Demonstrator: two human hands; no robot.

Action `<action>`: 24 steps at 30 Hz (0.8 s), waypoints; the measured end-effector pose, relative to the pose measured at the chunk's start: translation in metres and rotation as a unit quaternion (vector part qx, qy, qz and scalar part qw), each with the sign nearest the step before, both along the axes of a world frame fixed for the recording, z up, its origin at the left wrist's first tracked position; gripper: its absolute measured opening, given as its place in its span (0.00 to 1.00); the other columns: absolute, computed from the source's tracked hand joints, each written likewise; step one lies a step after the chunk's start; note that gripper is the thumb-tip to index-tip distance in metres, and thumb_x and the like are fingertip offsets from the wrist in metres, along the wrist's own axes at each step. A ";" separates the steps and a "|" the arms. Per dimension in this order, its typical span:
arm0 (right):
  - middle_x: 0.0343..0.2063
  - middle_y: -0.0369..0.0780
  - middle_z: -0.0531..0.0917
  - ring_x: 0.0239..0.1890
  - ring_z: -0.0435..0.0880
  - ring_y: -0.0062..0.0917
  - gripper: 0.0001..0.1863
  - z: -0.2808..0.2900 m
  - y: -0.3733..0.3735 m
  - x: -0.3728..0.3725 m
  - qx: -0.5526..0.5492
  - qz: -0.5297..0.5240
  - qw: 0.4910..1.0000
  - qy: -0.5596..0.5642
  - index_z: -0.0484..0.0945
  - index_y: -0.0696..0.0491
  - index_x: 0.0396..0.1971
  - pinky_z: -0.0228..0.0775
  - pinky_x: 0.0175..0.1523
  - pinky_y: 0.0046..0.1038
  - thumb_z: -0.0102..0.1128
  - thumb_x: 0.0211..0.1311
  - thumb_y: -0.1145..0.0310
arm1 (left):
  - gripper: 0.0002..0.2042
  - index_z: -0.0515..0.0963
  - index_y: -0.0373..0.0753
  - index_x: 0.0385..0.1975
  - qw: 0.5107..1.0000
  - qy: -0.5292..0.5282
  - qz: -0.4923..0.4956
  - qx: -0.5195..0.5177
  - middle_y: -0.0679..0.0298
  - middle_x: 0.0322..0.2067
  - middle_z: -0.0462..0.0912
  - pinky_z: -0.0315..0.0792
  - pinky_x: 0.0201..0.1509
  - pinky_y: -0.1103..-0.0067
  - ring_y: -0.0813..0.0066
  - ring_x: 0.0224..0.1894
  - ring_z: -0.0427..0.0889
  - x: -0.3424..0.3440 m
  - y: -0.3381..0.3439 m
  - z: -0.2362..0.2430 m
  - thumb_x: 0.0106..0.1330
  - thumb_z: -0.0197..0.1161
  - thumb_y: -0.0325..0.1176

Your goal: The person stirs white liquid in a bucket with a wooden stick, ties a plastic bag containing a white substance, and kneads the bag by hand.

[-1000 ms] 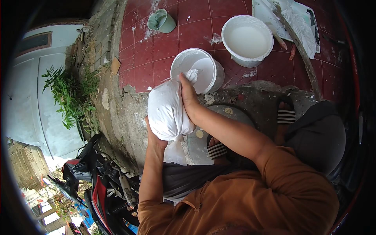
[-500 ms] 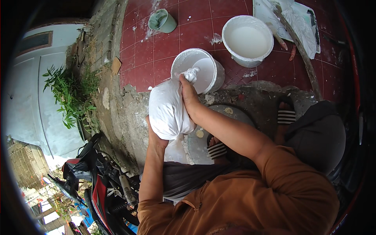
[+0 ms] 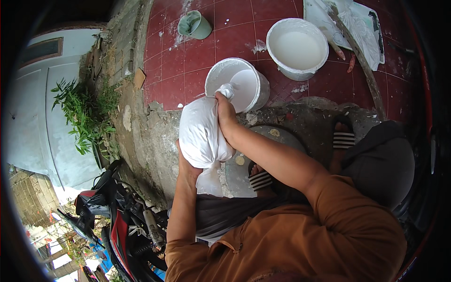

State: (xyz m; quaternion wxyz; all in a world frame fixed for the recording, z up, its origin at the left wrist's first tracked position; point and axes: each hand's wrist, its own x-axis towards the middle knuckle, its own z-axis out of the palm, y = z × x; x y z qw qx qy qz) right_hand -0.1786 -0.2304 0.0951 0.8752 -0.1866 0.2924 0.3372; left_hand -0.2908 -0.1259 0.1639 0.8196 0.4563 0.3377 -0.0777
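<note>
Both hands hold a white plastic bag (image 3: pixel 199 131), bulging with its contents. My right hand (image 3: pixel 225 113) grips it along the right side near the knot-like crumpled upper end, fingers closed on it. My left hand (image 3: pixel 187 162) is under the lower left of the bag, its fingers mostly hidden behind it. The bag's upper end hangs over the near rim of a white bucket (image 3: pixel 257 77) that holds pale liquid. A loose, see-through plastic end dangles below the bag. To the right a second white bucket (image 3: pixel 297 47) is filled with creamy white liquid.
Red tiles (image 3: pixel 235 37) bear a small green bucket (image 3: pixel 201 26), a white tray (image 3: pixel 376 42) with plastic and a long wooden stick (image 3: pixel 361 66). Behind my left arm is a motorbike (image 3: pixel 120 221); a plant (image 3: pixel 82 113) grows by a pale door. My sandalled feet are below on rough concrete.
The bag and both hands shift only very slightly to the right over the last second. The grip looks the same, and the buckets stay in place.
</note>
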 end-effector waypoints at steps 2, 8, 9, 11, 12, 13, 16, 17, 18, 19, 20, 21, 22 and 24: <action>0.40 0.43 0.80 0.43 0.77 0.27 0.29 -0.002 0.002 0.000 -0.010 0.000 1.000 -0.007 0.74 0.61 0.47 0.65 0.55 0.29 0.45 0.67 0.47 | 0.34 0.60 0.43 0.68 1.000 0.012 0.003 0.005 0.57 0.64 0.69 0.64 0.68 0.58 0.56 0.64 0.70 0.000 0.000 0.000 0.71 0.34 0.60; 0.48 0.44 0.77 0.51 0.74 0.29 0.41 0.007 -0.001 -0.001 -0.062 0.015 0.998 -0.018 0.70 0.64 0.55 0.61 0.59 0.29 0.46 0.64 0.37 | 0.34 0.60 0.43 0.69 0.994 -0.038 -0.071 0.073 0.57 0.65 0.68 0.63 0.68 0.58 0.56 0.65 0.69 -0.001 0.001 -0.001 0.71 0.34 0.60; 0.52 0.45 0.76 0.54 0.73 0.30 0.43 0.011 -0.002 -0.002 -0.095 -0.008 0.995 -0.040 0.68 0.64 0.57 0.59 0.61 0.29 0.45 0.63 0.35 | 0.34 0.60 0.43 0.69 0.992 -0.052 -0.089 0.079 0.57 0.65 0.68 0.63 0.68 0.58 0.56 0.65 0.69 -0.001 0.002 -0.001 0.71 0.34 0.60; 0.55 0.46 0.74 0.57 0.71 0.30 0.46 0.010 -0.003 -0.002 -0.129 -0.031 0.989 -0.062 0.66 0.64 0.60 0.58 0.63 0.29 0.44 0.63 0.33 | 0.34 0.60 0.43 0.69 0.981 -0.084 -0.136 0.111 0.57 0.64 0.68 0.64 0.68 0.58 0.56 0.65 0.69 0.000 0.003 -0.002 0.71 0.35 0.60; 0.57 0.46 0.73 0.59 0.70 0.31 0.47 0.007 -0.003 0.000 -0.109 -0.010 0.993 -0.046 0.65 0.64 0.61 0.57 0.65 0.29 0.43 0.64 0.32 | 0.34 0.60 0.43 0.69 0.976 -0.095 -0.152 0.122 0.57 0.64 0.68 0.64 0.68 0.58 0.56 0.65 0.69 0.001 0.002 -0.002 0.71 0.35 0.60; 0.60 0.47 0.72 0.62 0.69 0.31 0.47 0.004 -0.003 0.001 -0.089 0.011 0.996 -0.030 0.64 0.64 0.63 0.56 0.66 0.29 0.43 0.64 0.32 | 0.34 0.60 0.42 0.69 0.997 -0.038 -0.067 0.020 0.57 0.64 0.68 0.64 0.68 0.58 0.56 0.65 0.69 0.002 0.002 -0.002 0.71 0.35 0.60; 0.61 0.48 0.71 0.63 0.68 0.32 0.44 0.004 -0.001 -0.001 -0.107 -0.001 0.994 -0.023 0.64 0.65 0.63 0.56 0.66 0.29 0.43 0.67 0.36 | 0.34 0.60 0.42 0.69 0.999 0.005 0.002 -0.031 0.56 0.65 0.68 0.64 0.68 0.58 0.56 0.64 0.70 0.005 -0.004 -0.003 0.71 0.35 0.60; 0.61 0.48 0.71 0.63 0.68 0.32 0.44 0.005 0.000 -0.002 -0.107 0.000 0.994 -0.023 0.64 0.65 0.63 0.56 0.66 0.29 0.43 0.67 0.36 | 0.34 0.60 0.43 0.69 1.000 -0.010 -0.015 0.019 0.56 0.65 0.68 0.64 0.67 0.58 0.56 0.64 0.70 0.005 -0.006 -0.003 0.71 0.35 0.60; 0.60 0.48 0.72 0.62 0.70 0.32 0.42 0.006 0.001 -0.003 -0.115 -0.019 0.993 -0.036 0.64 0.65 0.62 0.57 0.65 0.29 0.43 0.69 0.38 | 0.34 0.60 0.43 0.69 1.000 -0.010 -0.014 0.020 0.56 0.65 0.68 0.64 0.67 0.58 0.56 0.64 0.70 0.003 -0.004 -0.003 0.71 0.35 0.60; 0.58 0.48 0.73 0.60 0.71 0.32 0.39 0.007 0.002 -0.003 -0.122 -0.037 0.991 -0.048 0.65 0.65 0.61 0.58 0.64 0.29 0.43 0.70 0.41 | 0.34 0.60 0.43 0.69 1.000 0.004 0.009 -0.027 0.56 0.64 0.68 0.64 0.67 0.58 0.56 0.64 0.70 0.001 0.000 -0.004 0.72 0.35 0.60; 0.58 0.48 0.73 0.60 0.71 0.32 0.39 0.007 0.002 -0.004 -0.122 -0.037 0.991 -0.048 0.65 0.65 0.61 0.58 0.64 0.29 0.43 0.70 0.41 | 0.33 0.60 0.43 0.68 0.997 0.017 0.032 -0.073 0.56 0.64 0.68 0.65 0.67 0.59 0.57 0.64 0.70 -0.001 0.003 -0.004 0.72 0.35 0.60; 0.55 0.47 0.76 0.57 0.73 0.31 0.37 0.005 0.003 -0.004 -0.127 -0.040 0.990 -0.045 0.68 0.65 0.59 0.60 0.62 0.29 0.44 0.70 0.43 | 0.33 0.60 0.43 0.68 0.997 0.017 0.032 -0.073 0.56 0.64 0.68 0.65 0.67 0.59 0.57 0.64 0.70 -0.002 0.003 -0.004 0.72 0.35 0.60; 0.51 0.46 0.78 0.53 0.75 0.30 0.34 0.004 0.004 -0.004 -0.133 -0.043 0.989 -0.042 0.70 0.65 0.56 0.62 0.60 0.30 0.44 0.71 0.45 | 0.33 0.60 0.43 0.68 0.997 0.022 0.031 -0.073 0.57 0.64 0.69 0.65 0.67 0.59 0.57 0.64 0.70 -0.002 0.003 -0.003 0.72 0.35 0.60; 0.47 0.45 0.79 0.50 0.76 0.29 0.31 -0.002 0.007 -0.003 -0.114 -0.047 0.991 -0.049 0.73 0.63 0.52 0.64 0.57 0.30 0.45 0.71 0.46 | 0.33 0.61 0.43 0.68 0.997 0.026 0.029 -0.074 0.57 0.64 0.69 0.65 0.67 0.59 0.57 0.64 0.70 -0.002 0.005 -0.004 0.72 0.35 0.60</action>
